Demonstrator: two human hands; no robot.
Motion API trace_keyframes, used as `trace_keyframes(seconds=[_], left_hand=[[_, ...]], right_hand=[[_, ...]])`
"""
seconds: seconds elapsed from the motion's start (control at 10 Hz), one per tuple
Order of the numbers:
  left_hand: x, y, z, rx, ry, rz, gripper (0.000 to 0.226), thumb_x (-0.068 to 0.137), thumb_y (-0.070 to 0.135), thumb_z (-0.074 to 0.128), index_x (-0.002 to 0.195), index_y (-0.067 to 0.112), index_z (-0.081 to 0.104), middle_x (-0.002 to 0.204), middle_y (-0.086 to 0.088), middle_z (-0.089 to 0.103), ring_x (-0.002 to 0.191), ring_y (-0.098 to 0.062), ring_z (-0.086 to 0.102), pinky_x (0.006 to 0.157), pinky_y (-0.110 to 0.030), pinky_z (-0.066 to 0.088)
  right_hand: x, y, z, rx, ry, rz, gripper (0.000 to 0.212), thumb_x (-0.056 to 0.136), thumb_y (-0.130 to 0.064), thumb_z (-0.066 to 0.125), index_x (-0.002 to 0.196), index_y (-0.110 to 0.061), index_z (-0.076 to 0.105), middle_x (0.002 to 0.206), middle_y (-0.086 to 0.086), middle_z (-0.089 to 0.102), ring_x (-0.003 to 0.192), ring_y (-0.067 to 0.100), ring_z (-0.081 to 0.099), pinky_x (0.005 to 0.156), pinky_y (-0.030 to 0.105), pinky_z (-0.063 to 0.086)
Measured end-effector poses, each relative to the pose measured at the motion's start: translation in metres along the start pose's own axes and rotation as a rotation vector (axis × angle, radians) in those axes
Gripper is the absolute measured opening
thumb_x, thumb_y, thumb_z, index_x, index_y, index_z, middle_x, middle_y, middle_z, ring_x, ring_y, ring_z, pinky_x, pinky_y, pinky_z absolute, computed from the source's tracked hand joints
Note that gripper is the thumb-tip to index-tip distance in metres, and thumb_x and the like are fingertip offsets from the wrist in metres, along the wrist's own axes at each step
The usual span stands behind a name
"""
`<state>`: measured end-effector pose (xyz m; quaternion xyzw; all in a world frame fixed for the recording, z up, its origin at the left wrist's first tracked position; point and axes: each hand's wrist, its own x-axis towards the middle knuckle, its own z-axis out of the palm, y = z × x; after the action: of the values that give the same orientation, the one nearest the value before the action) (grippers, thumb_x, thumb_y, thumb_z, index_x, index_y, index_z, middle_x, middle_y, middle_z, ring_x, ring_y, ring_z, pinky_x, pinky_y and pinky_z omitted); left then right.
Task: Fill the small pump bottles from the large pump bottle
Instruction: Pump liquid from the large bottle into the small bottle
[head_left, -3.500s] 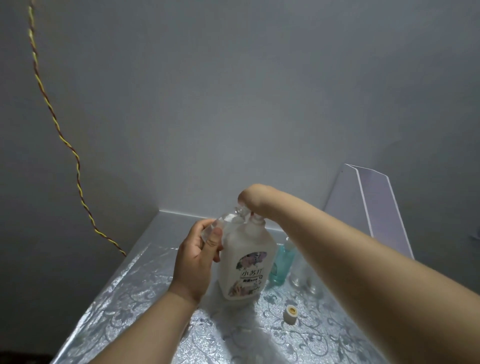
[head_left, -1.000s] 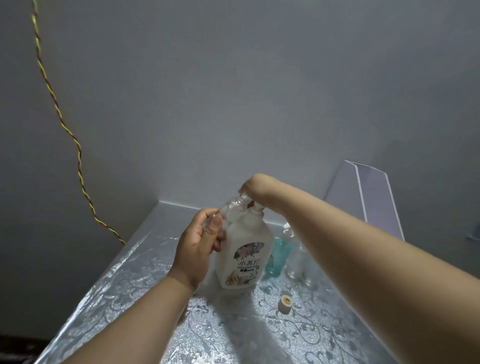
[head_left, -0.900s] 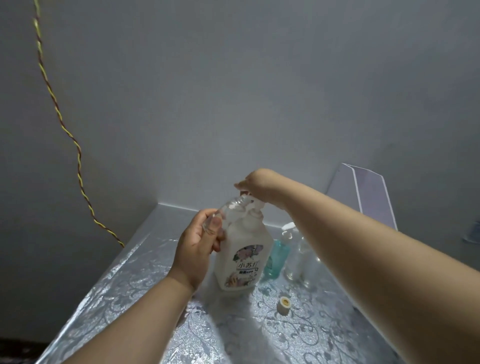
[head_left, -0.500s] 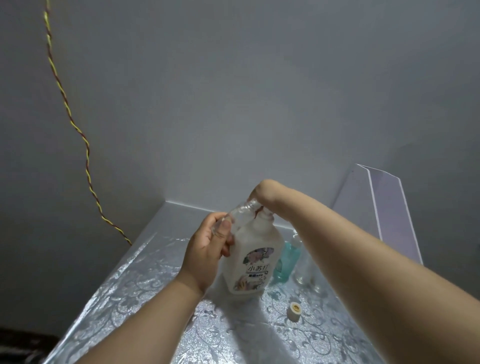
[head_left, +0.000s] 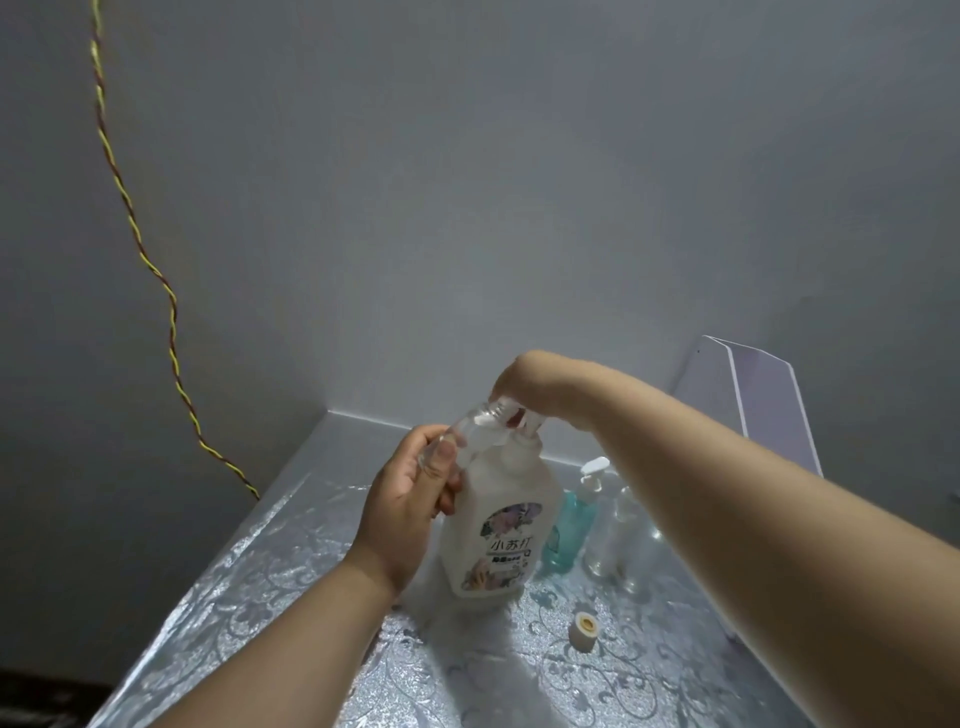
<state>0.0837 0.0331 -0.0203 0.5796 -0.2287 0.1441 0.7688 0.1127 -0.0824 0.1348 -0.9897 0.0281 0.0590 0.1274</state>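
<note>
The large white pump bottle (head_left: 496, 525) with a flowered label stands on the table. My right hand (head_left: 524, 382) lies on top of its pump head, palm down, fingers bent over the nozzle. My left hand (head_left: 410, 499) grips a small clear bottle (head_left: 467, 434), tilted with its open mouth up against the nozzle. Behind the big bottle stand a teal small pump bottle (head_left: 569, 525) with a white pump and clear small bottles (head_left: 610, 535), partly hidden by my right forearm.
A small white cap (head_left: 583, 630) with a yellow inside lies on the silver patterned tablecloth (head_left: 260, 582) in front of the bottles. A white folded board (head_left: 748, 400) leans at the back right. A twisted yellow-red cord (head_left: 156, 291) hangs down the left wall.
My right hand has gone up and down on the pump head, rising about a second ago and sitting low again now. My left hand keeps the small bottle at the nozzle. The view shifted slightly.
</note>
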Motion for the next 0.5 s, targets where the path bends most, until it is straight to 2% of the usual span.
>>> trace_keyframes(seconds=[0.1, 0.2, 0.3, 0.4, 0.5], left_hand=[[0.0, -0.001, 0.0, -0.006, -0.011, -0.004, 0.048, 0.082, 0.055, 0.049, 0.099, 0.011, 0.059, 0.066, 0.001, 0.052, 0.057, -0.009, 0.045, 0.055, -0.015, 0.04], [-0.003, -0.004, 0.0, -0.014, -0.009, -0.023, 0.04, 0.087, 0.046, 0.049, 0.099, 0.009, 0.058, 0.066, -0.002, 0.051, 0.057, -0.009, 0.045, 0.054, -0.015, 0.039], [-0.004, -0.005, 0.002, -0.022, 0.005, -0.046, 0.037, 0.087, 0.041, 0.047, 0.098, 0.008, 0.058, 0.065, -0.002, 0.05, 0.056, -0.008, 0.044, 0.053, -0.015, 0.039], [-0.004, -0.005, 0.001, -0.011, 0.008, -0.042, 0.045, 0.084, 0.052, 0.051, 0.099, 0.01, 0.059, 0.066, -0.001, 0.051, 0.057, -0.01, 0.044, 0.054, -0.015, 0.039], [-0.002, -0.002, 0.0, 0.006, 0.006, -0.016, 0.052, 0.079, 0.058, 0.05, 0.099, 0.012, 0.06, 0.065, 0.002, 0.052, 0.057, -0.01, 0.045, 0.054, -0.015, 0.039]], right_hand=[[0.007, 0.003, 0.01, 0.114, 0.035, -0.013, 0.031, 0.095, -0.006, 0.047, 0.122, 0.004, 0.059, 0.096, 0.013, 0.058, 0.085, 0.023, 0.055, 0.088, 0.035, 0.051], [0.015, 0.007, 0.016, -0.004, 0.008, -0.008, 0.025, 0.092, -0.006, 0.052, 0.111, -0.007, 0.068, 0.094, 0.012, 0.06, 0.088, 0.024, 0.058, 0.079, 0.029, 0.046], [0.013, 0.003, 0.018, -0.125, -0.022, 0.043, 0.026, 0.091, -0.007, 0.054, 0.115, -0.009, 0.066, 0.107, 0.011, 0.064, 0.097, 0.024, 0.06, 0.084, 0.024, 0.046], [0.005, 0.0, 0.015, -0.117, -0.048, 0.063, 0.047, 0.094, -0.008, 0.05, 0.14, -0.018, 0.048, 0.132, 0.008, 0.057, 0.12, 0.024, 0.055, 0.103, 0.027, 0.043], [-0.001, 0.0, 0.009, -0.048, -0.025, -0.002, 0.037, 0.096, -0.007, 0.045, 0.133, -0.005, 0.054, 0.105, 0.011, 0.056, 0.093, 0.019, 0.053, 0.085, 0.029, 0.045]])
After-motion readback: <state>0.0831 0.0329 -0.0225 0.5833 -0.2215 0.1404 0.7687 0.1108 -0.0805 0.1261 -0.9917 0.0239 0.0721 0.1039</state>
